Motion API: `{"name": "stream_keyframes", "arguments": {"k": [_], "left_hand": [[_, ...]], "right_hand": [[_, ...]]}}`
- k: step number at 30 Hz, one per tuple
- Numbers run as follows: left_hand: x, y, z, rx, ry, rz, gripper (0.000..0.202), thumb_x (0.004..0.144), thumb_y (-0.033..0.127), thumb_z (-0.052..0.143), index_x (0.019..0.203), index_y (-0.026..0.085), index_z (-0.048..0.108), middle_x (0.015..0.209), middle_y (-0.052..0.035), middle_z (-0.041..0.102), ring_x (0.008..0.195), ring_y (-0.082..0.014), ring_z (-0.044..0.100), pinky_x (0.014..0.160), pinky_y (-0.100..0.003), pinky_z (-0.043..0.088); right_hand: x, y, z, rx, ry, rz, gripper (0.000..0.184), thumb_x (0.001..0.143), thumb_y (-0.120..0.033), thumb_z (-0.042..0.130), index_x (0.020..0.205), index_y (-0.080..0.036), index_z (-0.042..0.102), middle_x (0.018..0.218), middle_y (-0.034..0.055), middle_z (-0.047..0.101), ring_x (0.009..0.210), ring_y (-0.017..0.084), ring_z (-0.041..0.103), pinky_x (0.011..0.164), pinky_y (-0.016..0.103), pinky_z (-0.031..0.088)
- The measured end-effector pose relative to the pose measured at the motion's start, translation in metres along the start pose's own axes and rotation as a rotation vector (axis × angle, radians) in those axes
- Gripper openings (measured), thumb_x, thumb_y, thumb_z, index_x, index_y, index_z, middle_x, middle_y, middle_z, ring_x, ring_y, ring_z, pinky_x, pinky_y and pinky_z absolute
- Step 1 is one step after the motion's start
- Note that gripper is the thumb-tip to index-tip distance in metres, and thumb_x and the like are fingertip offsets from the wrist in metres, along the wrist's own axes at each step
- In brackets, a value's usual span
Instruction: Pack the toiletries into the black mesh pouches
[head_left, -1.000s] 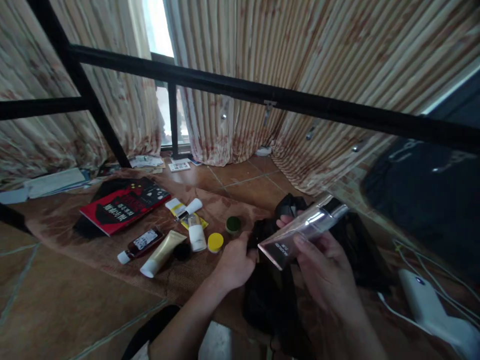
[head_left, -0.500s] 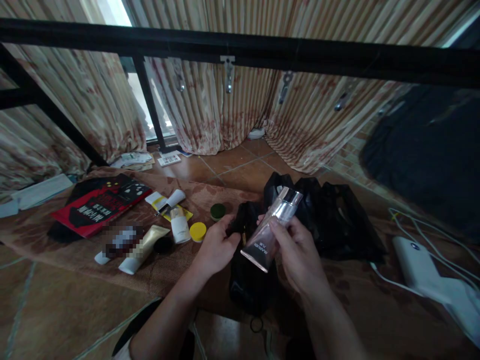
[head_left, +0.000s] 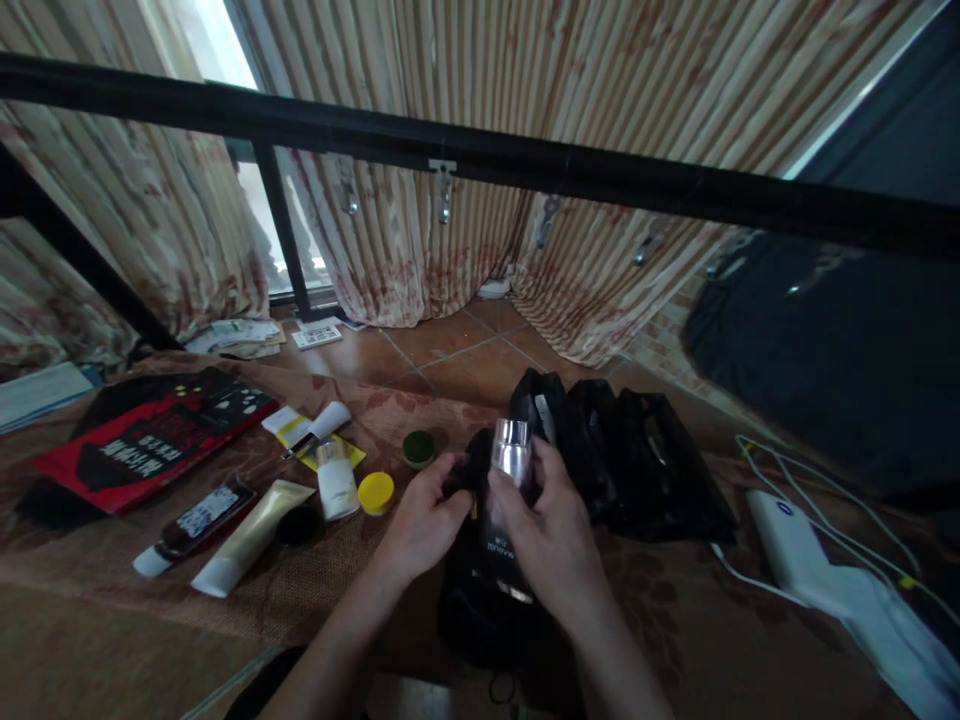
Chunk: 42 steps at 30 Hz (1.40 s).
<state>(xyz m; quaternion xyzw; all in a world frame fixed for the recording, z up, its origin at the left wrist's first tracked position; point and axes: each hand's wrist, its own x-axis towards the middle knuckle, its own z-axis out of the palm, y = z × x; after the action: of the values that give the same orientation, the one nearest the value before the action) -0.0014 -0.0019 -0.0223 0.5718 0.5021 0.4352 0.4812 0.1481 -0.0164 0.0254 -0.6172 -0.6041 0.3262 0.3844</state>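
Observation:
My right hand (head_left: 551, 540) is closed around a clear squeeze tube with a silver cap (head_left: 508, 470), held almost upright over a small black pouch (head_left: 480, 610). My left hand (head_left: 424, 520) grips the pouch's upper edge just left of the tube. The tube's lower end sits at the pouch's mouth. A larger black mesh bag (head_left: 637, 470) lies right behind my hands on the brown patterned mat (head_left: 315, 590).
To the left lie a gold tube (head_left: 247, 537), a dark bottle (head_left: 196, 515), a white bottle (head_left: 335, 483), a yellow lid (head_left: 375, 492), a green jar (head_left: 418, 449) and a red book (head_left: 135, 437). A white power bank (head_left: 799, 550) with cables sits right. A black bar (head_left: 480, 155) crosses overhead.
The tube has swung from a slant to nearly upright and come down to the pouch's mouth. My left hand stays on the pouch's edge. The view has shifted slightly.

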Motion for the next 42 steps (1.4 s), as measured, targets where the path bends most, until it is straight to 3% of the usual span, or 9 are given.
{"name": "stream_keyframes", "arguments": {"k": [3,6,10,17,23,30,36,42], "left_hand": [[-0.001,0.001,-0.001,0.001,0.030,0.031,0.048,0.077,0.012,0.048,0.123,0.017,0.061,0.111,-0.0037,0.072,0.095,-0.0197,0.067,0.086,-0.029,0.052],[-0.002,0.000,-0.004,0.009,0.067,0.022,0.050,0.077,0.011,0.048,0.125,0.016,0.060,0.109,-0.0034,0.072,0.092,-0.0194,0.068,0.084,-0.029,0.053],[-0.005,-0.003,-0.010,0.018,0.066,0.010,0.051,0.079,0.011,0.049,0.128,0.017,0.057,0.113,-0.0045,0.071,0.097,-0.0204,0.067,0.083,-0.030,0.053],[-0.013,-0.003,-0.024,0.102,0.072,0.038,0.050,0.079,0.010,0.050,0.128,0.019,0.055,0.114,-0.0032,0.070,0.098,-0.0190,0.067,0.087,-0.029,0.052],[-0.015,-0.001,-0.024,0.086,0.054,0.059,0.051,0.079,0.010,0.050,0.129,0.019,0.055,0.114,-0.0047,0.070,0.098,-0.0204,0.068,0.086,-0.030,0.054],[-0.013,-0.005,-0.020,0.089,0.038,0.067,0.051,0.080,0.011,0.051,0.130,0.019,0.053,0.108,-0.0044,0.071,0.092,-0.0199,0.068,0.081,-0.031,0.054],[-0.013,-0.003,-0.017,0.099,0.036,0.072,0.050,0.080,0.011,0.050,0.130,0.018,0.054,0.108,-0.0043,0.070,0.090,-0.0189,0.067,0.083,-0.031,0.053],[-0.013,-0.001,-0.016,0.096,0.070,0.082,0.052,0.076,0.008,0.050,0.128,0.016,0.054,0.108,-0.0047,0.070,0.095,-0.0195,0.067,0.087,-0.031,0.052]], "right_hand": [[-0.001,-0.002,0.001,-0.076,0.013,0.017,0.073,0.087,-0.042,0.055,0.151,-0.019,0.026,0.112,0.0123,0.070,0.097,0.029,0.069,0.085,0.042,0.051],[-0.001,-0.001,0.000,-0.070,-0.037,-0.004,0.076,0.088,-0.041,0.053,0.154,-0.024,0.019,0.122,0.0120,0.067,0.103,0.030,0.068,0.088,0.044,0.051],[0.003,0.001,-0.007,-0.079,-0.101,-0.010,0.070,0.088,-0.039,0.053,0.152,-0.030,0.025,0.130,0.0082,0.063,0.115,0.029,0.062,0.096,0.045,0.047],[0.009,0.009,-0.012,0.016,-0.080,0.026,0.061,0.085,-0.038,0.059,0.141,-0.028,0.037,0.102,0.0049,0.071,0.088,0.025,0.070,0.077,0.038,0.052],[0.007,0.009,-0.012,-0.050,-0.076,0.003,0.057,0.084,-0.042,0.061,0.135,-0.026,0.041,0.098,0.0050,0.072,0.085,0.025,0.070,0.075,0.038,0.052],[0.002,-0.004,-0.008,-0.232,-0.085,0.034,0.059,0.082,-0.041,0.059,0.137,-0.028,0.040,0.097,0.0029,0.073,0.086,0.026,0.070,0.079,0.039,0.051],[-0.006,-0.016,0.003,-0.400,-0.106,0.037,0.058,0.082,-0.034,0.059,0.135,-0.022,0.040,0.102,0.0089,0.072,0.083,0.029,0.071,0.072,0.039,0.052],[-0.013,-0.019,0.017,-0.578,-0.175,-0.012,0.048,0.085,-0.021,0.058,0.130,-0.013,0.044,0.090,0.0108,0.073,0.084,0.028,0.072,0.071,0.032,0.050]]}}
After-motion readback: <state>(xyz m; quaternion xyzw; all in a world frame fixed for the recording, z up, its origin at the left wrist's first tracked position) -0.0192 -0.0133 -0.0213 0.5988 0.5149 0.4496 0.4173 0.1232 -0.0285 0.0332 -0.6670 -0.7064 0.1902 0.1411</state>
